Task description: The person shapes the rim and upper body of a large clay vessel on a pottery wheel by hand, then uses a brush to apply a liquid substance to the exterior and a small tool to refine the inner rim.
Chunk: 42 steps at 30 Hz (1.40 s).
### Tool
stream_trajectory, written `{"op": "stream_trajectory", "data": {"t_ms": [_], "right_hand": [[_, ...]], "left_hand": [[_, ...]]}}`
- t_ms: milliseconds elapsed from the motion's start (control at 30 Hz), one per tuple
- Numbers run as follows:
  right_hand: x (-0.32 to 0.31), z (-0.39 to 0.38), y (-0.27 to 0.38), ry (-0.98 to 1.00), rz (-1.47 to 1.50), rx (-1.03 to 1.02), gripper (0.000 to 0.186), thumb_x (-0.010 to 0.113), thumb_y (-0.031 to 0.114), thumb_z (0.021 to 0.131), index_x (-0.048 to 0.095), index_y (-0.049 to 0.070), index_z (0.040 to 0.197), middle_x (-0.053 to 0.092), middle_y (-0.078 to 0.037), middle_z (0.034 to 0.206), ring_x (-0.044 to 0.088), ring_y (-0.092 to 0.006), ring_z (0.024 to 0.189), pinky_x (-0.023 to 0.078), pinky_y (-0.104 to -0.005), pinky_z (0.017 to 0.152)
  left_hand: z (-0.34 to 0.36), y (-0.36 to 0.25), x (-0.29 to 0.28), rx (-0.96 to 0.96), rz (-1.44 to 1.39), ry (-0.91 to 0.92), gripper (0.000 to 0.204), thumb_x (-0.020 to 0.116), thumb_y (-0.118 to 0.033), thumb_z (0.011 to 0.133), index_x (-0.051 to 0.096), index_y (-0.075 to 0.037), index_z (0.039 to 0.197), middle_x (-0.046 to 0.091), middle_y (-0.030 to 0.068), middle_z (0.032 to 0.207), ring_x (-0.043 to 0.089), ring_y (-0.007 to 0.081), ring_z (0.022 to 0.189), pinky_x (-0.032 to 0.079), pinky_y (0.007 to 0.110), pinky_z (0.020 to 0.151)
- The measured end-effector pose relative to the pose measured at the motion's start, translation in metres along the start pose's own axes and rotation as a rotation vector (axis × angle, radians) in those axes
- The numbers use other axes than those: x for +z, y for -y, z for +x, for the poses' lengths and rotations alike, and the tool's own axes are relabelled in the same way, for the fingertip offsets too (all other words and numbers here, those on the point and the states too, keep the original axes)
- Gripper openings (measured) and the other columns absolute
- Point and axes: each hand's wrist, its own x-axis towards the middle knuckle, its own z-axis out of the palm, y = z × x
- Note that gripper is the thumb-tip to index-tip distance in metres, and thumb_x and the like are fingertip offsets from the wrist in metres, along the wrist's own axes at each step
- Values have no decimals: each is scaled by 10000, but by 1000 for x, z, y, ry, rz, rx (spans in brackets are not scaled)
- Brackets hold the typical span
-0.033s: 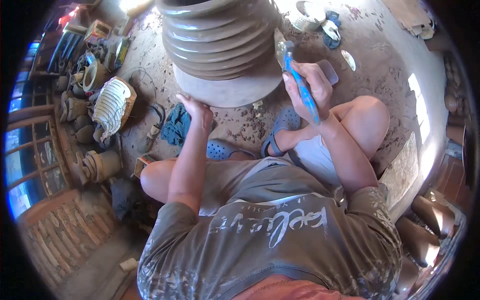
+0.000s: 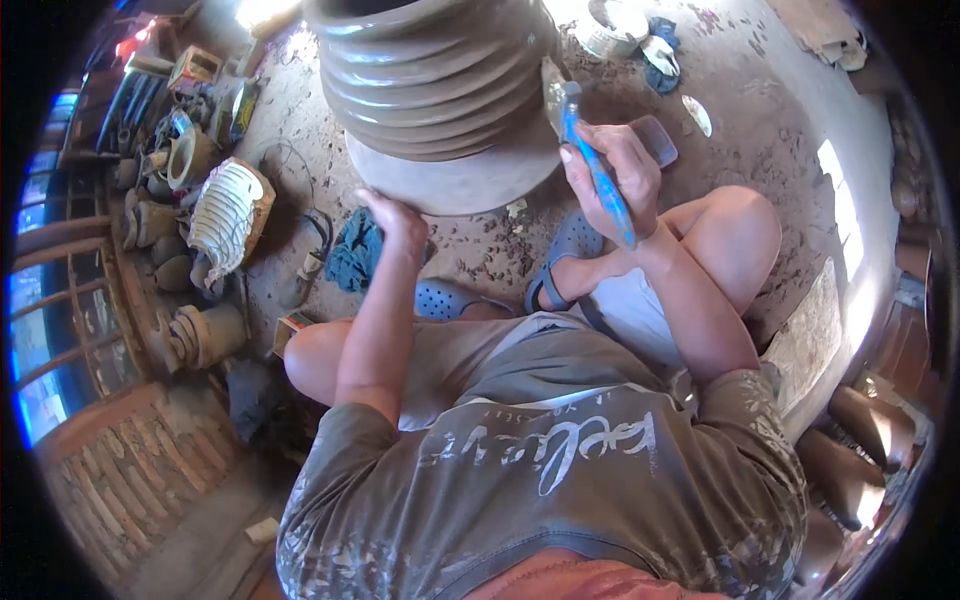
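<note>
my right hand (image 2: 615, 172) is closed around the blue handle of a brush (image 2: 601, 180), thumb on one side and bent fingers on the other, with the lower end of the handle sticking out toward my wrist. the brush slants up and to the left, and its clay-smeared head is at the right side of the pot (image 2: 430, 100); i cannot tell whether it presses on the wall or sits just beside it.

my left hand (image 2: 397, 222) is spread and grips nothing, the palm turned up toward the near left edge of the disc (image 2: 450, 187), fingertips at the rim. how firmly it bears there i cannot tell.

the pot is ahead of me at the top of the view, upright on the pale disc, brown and wet-looking, with thick ridges running around it and a dark open mouth cut by the upper edge.

a teal rag (image 2: 354, 250) lies on the floor (image 2: 490, 240) just beside my left wrist, and a clear tub (image 2: 654, 141) is right behind my right hand. farther off, a pale bucket (image 2: 609, 30) stands near a blue cloth (image 2: 661, 78). over to my left is a white ribbed piece (image 2: 229, 216), near some jars (image 2: 207, 335). my clogs (image 2: 572, 250) are on the floor below the disc.
</note>
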Motion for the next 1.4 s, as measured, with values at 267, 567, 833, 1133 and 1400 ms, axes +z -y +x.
{"op": "stream_trajectory", "data": {"t_ms": [267,567,833,1133,1400], "right_hand": [[9,-3,-3,-47,-16,-21,283,810,46,784,701,19,1043,668,-117,852,671,-310,754,552,-393,684],[12,-16,-11,-15,94,58,307,784,32,824,675,17,1111,660,-131,888,675,-305,769,539,-381,675],[19,-26,-18,1,19,133,160,785,69,872,755,59,1029,646,-104,1027,657,-262,927,544,-358,806],[30,-46,-18,144,-46,22,218,808,46,839,726,57,1041,602,-157,1095,618,-321,1029,518,-390,873],[42,-56,-17,194,-78,8,192,788,82,887,695,29,1047,543,-153,1187,590,-297,1078,492,-415,940]], "left_hand": [[-44,137,-2,-374,246,212,1033,328,-876,917,211,-151,1643,404,204,1560,399,389,1442,337,586,1101],[37,92,-21,278,240,55,922,150,-756,1017,207,-77,1638,297,171,1667,275,399,1530,250,614,1215],[26,92,-30,141,67,150,938,188,-762,1014,221,-57,1631,320,207,1646,322,376,1515,263,576,1232],[49,160,-42,145,444,97,716,389,-646,1057,445,-27,1411,579,135,1098,510,176,761,460,365,661],[60,86,-35,298,36,-163,964,387,-678,1025,95,8,1637,163,242,1693,247,357,1549,244,484,1254]]}}
